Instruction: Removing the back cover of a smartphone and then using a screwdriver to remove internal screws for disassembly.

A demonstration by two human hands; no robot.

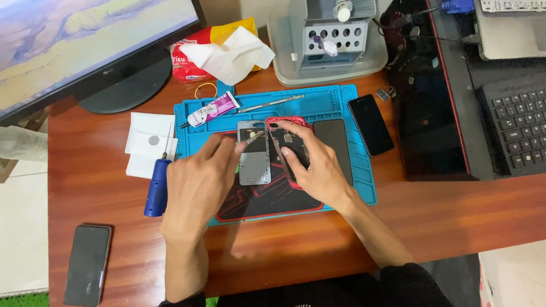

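Observation:
A red-framed opened phone (286, 142) lies on the blue repair mat (335, 102), and my right hand (313, 165) presses down on it with fingers spread over its body. Beside it on the left lies a grey metal phone frame (253, 162). My left hand (199, 182) hovers at that frame's left edge, pinching thin tweezers (254, 136) whose tip points at the frame's top. A black phone screen (336, 142) rests just right of my right hand.
A glue tube (211, 109) and a thin metal tool (272, 103) lie at the mat's top. A blue screwdriver (157, 185) and white papers (149, 142) sit left; black phones (86, 264) (371, 124), a tissue pack (222, 48), monitor (85, 40), grey tray (330, 40), keyboard (515, 119) surround.

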